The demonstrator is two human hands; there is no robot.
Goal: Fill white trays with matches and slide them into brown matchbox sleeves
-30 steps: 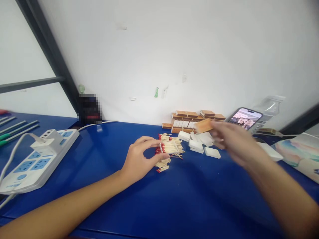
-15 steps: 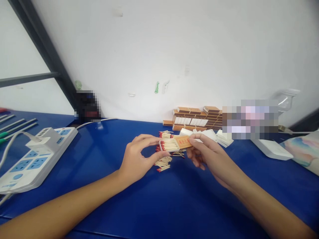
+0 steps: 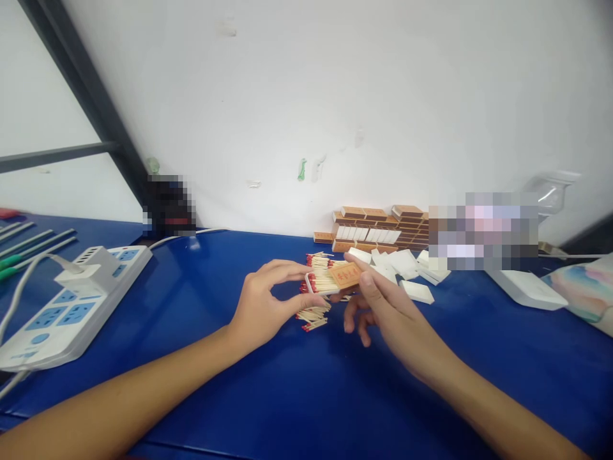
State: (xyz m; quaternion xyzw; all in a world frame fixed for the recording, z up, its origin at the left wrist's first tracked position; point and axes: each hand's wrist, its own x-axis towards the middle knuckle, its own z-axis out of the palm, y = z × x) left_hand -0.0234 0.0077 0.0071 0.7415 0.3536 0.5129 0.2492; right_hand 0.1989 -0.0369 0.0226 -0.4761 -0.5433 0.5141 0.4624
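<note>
At far left on the blue bench (image 3: 268, 409), a white power strip (image 3: 81, 319), well apart from the work. Next, in the left hand (image 3: 263, 300), a white tray (image 3: 308, 285), pinched at its left end between thumb and fingers, spread just as wide as its sides, and filled with matches (image 3: 322, 282), red heads to the left. Below and around, a spread of loose matches (image 3: 313, 313). Over the right part of the tray, an orange-brown sleeve (image 3: 345, 276), leaving the heads bare. Farther back, a stack of matchboxes (image 3: 378, 230). On the sleeve's right end, the right hand (image 3: 393, 306), gripping with thumb and apparently forefinger, other fingers loosely curled around nothing. Farther right, loose white box pieces (image 3: 416, 292). Step in hand, by the look of it: sliding the sleeve leftward over the filled tray. Calls next for keeping both in line, pushing gently from the right without snagging any matchstick, and easing the left fingers clear as the gap closes.
</note>
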